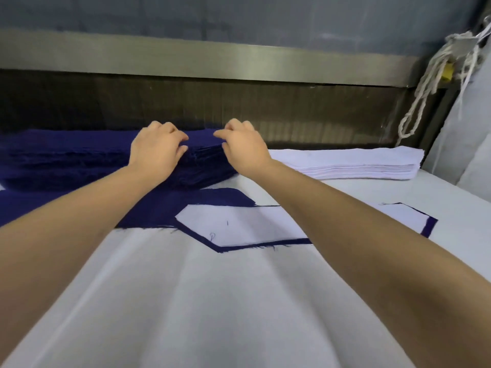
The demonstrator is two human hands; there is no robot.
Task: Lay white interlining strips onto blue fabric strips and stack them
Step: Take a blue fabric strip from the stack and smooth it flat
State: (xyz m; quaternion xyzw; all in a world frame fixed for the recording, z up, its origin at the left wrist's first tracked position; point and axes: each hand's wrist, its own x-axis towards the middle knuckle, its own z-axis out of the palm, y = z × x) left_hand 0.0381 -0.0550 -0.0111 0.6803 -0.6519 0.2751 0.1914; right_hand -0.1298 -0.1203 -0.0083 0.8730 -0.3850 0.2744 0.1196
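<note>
A thick stack of dark blue fabric strips [66,158] lies at the back left of the table. My left hand [155,148] and my right hand [245,146] are both on its right end, fingers curled and pinching at the top layers. To the right sits a stack of white interlining strips [353,163]. Nearer to me lies a blue strip with a white interlining strip [239,225] laid on it, partly hidden under my right forearm. A bare blue strip [170,205] lies beside it on the left, under my left forearm.
The work surface is a white cloth-covered table [212,301]. A dark machine opening with a metal bar [212,59] runs along the back. White cords [425,91] hang at the back right beside a grey panel [462,144].
</note>
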